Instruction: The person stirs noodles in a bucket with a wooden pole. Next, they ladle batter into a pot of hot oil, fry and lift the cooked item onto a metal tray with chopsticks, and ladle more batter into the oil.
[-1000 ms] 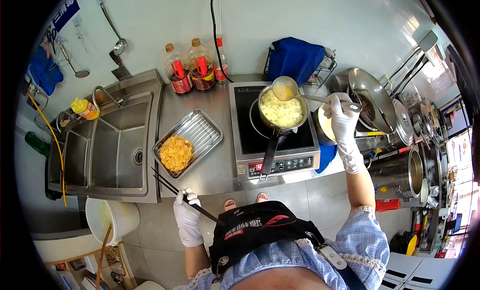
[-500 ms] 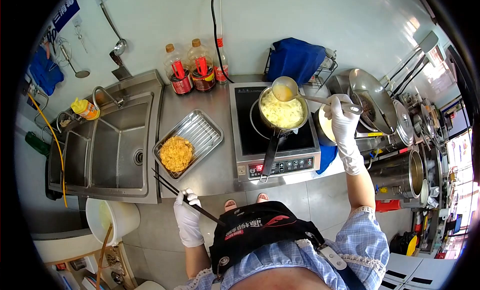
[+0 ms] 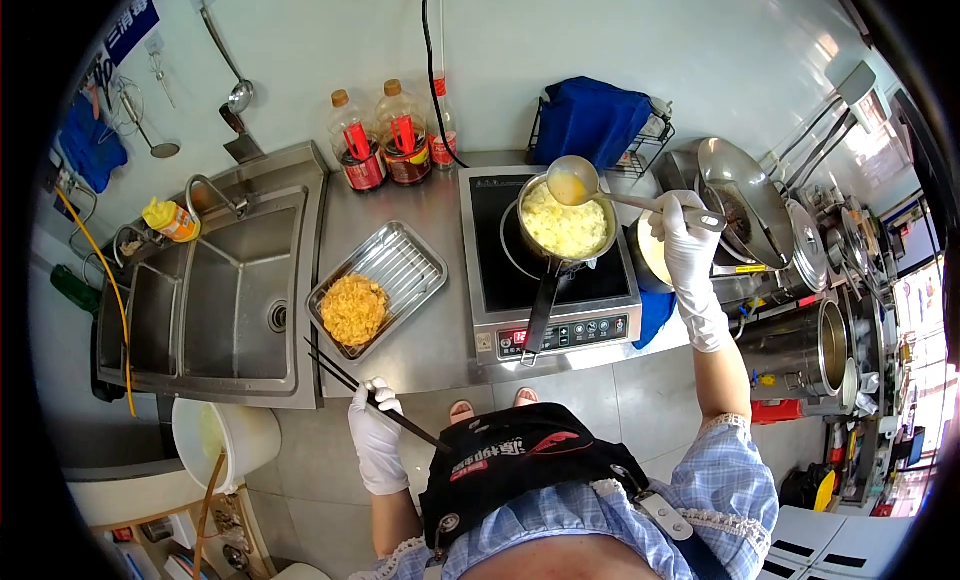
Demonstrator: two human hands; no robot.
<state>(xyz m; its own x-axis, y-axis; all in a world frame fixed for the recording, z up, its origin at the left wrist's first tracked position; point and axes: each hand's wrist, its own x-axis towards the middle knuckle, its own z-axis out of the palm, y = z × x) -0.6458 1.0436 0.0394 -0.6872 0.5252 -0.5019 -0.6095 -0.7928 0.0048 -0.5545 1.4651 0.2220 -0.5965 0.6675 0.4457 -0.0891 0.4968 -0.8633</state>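
Note:
My right hand [image 3: 690,250], in a white glove, is closed on the handle of a metal ladle [image 3: 573,181]. The ladle's bowl, with a little yellowish liquid in it, hangs over the back rim of a pot [image 3: 548,251]. Pale yellow bubbling food [image 3: 565,225] fills that pot, which sits on an induction cooker [image 3: 497,298]. Dark chopsticks [image 3: 405,422] are gripped in my gloved left hand [image 3: 376,435], their tips near the tray's front corner. A golden fried noodle-like cake [image 3: 353,309] lies on the rack of the metal tray [image 3: 423,270].
At the left is a steel sink [image 3: 240,310], with a white bucket [image 3: 255,445] below it. Sauce bottles [image 3: 405,140] stand by the wall. Right of the cooker are a pale-filled container [image 3: 652,248], a wok [image 3: 740,175] and a tall steel pot [image 3: 790,345].
The ladle's bowl has shifted very slightly over the pot's back rim. Both hands keep their grips, and the chopsticks and fried cake look unchanged.

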